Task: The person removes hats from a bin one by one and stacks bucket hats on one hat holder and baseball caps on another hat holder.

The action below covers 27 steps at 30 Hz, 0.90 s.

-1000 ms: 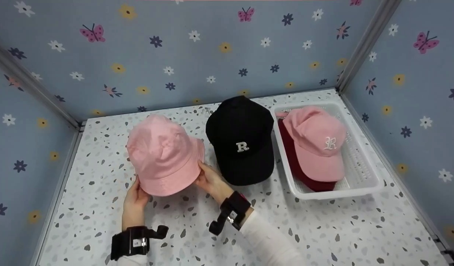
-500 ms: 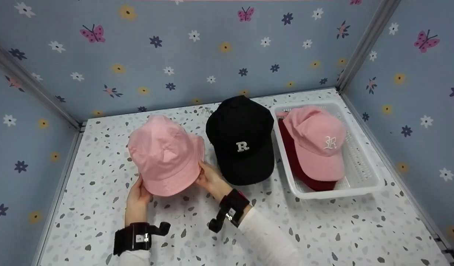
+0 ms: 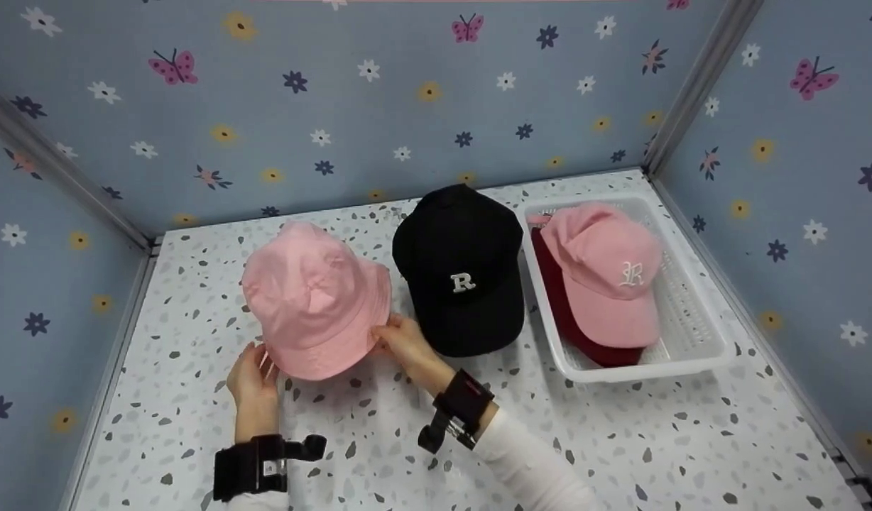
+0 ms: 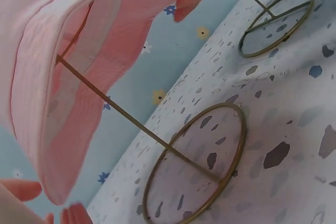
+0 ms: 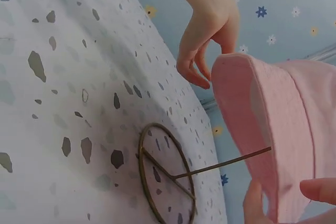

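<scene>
A pink bucket hat (image 3: 315,298) sits raised on a thin brass-coloured wire stand (image 4: 139,124) with a ring base. At the hat's front left, my left hand (image 3: 253,383) is beside the brim; in the right wrist view its fingers (image 5: 197,72) hang loosely bent, slightly off the edge. My right hand (image 3: 411,351) pinches the brim at the front right, its thumb (image 5: 319,188) outside and a finger (image 5: 253,203) on the inner side. Right of it, a black baseball cap (image 3: 459,270) with a white R sits close by.
A white plastic basket (image 3: 691,365) stands at the right, holding a pink baseball cap (image 3: 613,277) over a dark red one (image 3: 549,284). A second ring-based stand (image 4: 275,22) shows in the left wrist view. Flower-patterned panels (image 3: 379,106) enclose the speckled table (image 3: 180,341).
The hat was turned a little under both hands. Now my left hand has loosened and drawn slightly left and down from the brim; my right hand has shifted its hold along the edge.
</scene>
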Available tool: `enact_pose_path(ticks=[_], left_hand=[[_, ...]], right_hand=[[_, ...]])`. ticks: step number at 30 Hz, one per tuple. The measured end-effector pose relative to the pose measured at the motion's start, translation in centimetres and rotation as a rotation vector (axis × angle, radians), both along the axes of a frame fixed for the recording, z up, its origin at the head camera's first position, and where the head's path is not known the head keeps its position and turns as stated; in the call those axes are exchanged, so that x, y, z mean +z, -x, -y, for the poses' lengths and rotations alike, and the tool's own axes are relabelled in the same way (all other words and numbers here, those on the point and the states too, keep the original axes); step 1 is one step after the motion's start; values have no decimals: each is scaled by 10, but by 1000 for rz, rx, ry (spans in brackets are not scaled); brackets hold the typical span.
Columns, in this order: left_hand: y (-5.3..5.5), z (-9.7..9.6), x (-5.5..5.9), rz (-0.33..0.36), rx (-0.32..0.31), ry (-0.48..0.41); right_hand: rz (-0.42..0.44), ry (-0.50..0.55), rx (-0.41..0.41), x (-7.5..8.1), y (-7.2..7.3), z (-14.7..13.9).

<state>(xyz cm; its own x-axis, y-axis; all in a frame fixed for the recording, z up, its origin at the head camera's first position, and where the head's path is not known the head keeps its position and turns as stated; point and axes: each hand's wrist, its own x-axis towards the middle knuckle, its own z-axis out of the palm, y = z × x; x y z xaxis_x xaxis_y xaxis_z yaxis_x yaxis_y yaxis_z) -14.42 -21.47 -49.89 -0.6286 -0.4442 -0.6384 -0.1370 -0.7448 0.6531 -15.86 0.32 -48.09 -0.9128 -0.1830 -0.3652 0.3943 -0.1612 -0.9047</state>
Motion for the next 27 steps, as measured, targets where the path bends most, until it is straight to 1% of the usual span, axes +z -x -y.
enact_pose_path(ticks=[1, 2, 4, 5, 7, 10, 11, 15, 18, 21, 23, 25, 27], left_hand=[[-1, -2, 2, 23, -6, 95], [-1, -5, 4, 30, -1, 173], [-3, -10, 7, 25, 6, 336], [-5, -13, 8, 13, 16, 416], [-7, -18, 12, -27, 53, 539], [-11, -26, 19, -92, 111, 689], [-12, -29, 22, -109, 129, 727], [-19, -44, 36, -183, 180, 839], [-27, -60, 53, -291, 228, 919], [-34, -80, 69, -449, 281, 1026], [-36, -93, 75, -549, 297, 1076], [-35, -104, 75, -646, 294, 1107], [-32, -114, 71, -715, 279, 1107]], right_hand=[[-33, -33, 14, 2, -2, -1], [-69, -77, 28, 5, -5, -2], [-136, -135, 53, 9, -9, -5], [-167, -154, 67, 11, -11, -6], [-222, -192, 100, 17, -15, -10], [-298, -228, 149, 28, -22, -18], [-324, -237, 171, 32, -24, -22], [-406, -219, 242, 60, -34, -39], [-440, -187, 281, 79, -38, -54], [-463, -145, 290, 83, -34, -70], [-483, -109, 276, 82, -29, -81], [-511, -97, 253, 81, -24, -93], [-549, -97, 224, 82, -19, -104]])
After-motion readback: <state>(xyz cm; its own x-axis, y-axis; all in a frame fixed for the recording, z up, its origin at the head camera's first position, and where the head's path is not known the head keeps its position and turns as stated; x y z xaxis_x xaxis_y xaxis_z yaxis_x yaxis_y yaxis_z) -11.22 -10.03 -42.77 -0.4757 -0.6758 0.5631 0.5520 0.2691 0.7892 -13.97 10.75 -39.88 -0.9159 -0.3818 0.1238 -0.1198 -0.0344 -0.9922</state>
